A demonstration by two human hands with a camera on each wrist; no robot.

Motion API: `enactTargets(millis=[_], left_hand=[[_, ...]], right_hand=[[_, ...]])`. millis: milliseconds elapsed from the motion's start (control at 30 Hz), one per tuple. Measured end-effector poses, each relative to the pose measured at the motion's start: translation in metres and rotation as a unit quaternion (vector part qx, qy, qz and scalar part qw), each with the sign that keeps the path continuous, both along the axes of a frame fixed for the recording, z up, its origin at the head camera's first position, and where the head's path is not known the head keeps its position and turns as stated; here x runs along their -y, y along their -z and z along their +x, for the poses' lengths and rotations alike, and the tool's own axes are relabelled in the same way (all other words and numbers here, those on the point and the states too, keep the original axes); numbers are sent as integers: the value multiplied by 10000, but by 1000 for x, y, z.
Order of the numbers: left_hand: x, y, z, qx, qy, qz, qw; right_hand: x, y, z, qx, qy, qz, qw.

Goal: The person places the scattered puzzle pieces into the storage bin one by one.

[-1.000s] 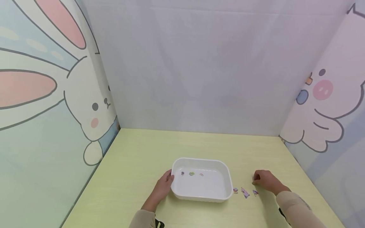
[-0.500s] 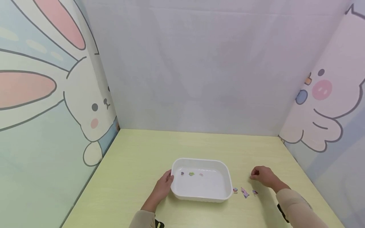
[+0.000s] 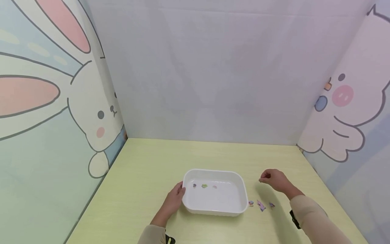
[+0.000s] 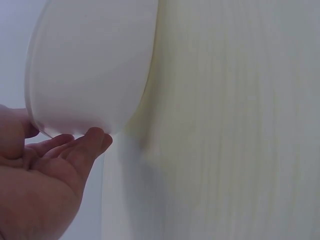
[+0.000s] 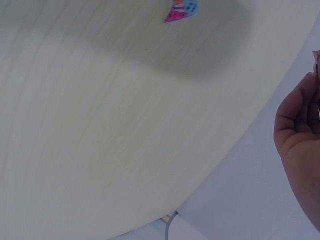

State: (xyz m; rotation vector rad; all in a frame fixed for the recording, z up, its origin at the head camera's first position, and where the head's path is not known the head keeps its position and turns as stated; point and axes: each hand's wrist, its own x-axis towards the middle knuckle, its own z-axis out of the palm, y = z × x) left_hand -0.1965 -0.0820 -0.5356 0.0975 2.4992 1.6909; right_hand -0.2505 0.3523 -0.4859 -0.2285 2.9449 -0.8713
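Nearest: two beige sleeves (image 3: 313,217), a dark strap (image 3: 295,220) at the right wrist. Left hand (image 3: 173,200) grips the short left end of a white tray (image 3: 214,201), thumb at the rim, fingers against the outer wall. Tray sits on the bench, smooth and glossy, plastic by the look of it; rounded rectangle, flared lip, faint highlights on the floor.

Just off the tray's right wall, a row of three flat printed cutouts: a small multicoloured piece (image 3: 251,203), a longer pink-purple piece (image 3: 261,205) lying aslant, a small dark-and-purple piece (image 3: 272,205). Thin, crisp-edged; paper or sticker stock, I judge.

Right hand (image 3: 275,179) beyond that row, raised, its shadow falling on the bench. Its grip is closed, fingertips pinching a small thin scrap (image 5: 316,55), mostly hidden. Change over the last second: this hand has risen and shifted leftward, closer to the tray; left hand and tray hold position. Reads as the scrap being carried trayward, three cutouts still outside.

Inside, toward the far wall: a dark piece (image 3: 194,185), a green piece (image 3: 204,186), a pale piece (image 3: 214,186), spaced in line.

Beyond: pale yellow-green bench (image 3: 146,162), faint wood grain; then a lightly creased grey-white backdrop (image 3: 207,74).
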Motion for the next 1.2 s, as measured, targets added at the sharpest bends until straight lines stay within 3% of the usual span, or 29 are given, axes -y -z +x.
enactTargets(millis=[500,1200], left_hand=[[1,3,-2,-30,-54,-62,10000],[1,1,-1,60,-73,-67,9999]], right_hand=[[49,-27,-8,-129,-263,-216,9993],[116,-31,-18,165,-686,-44,9975]])
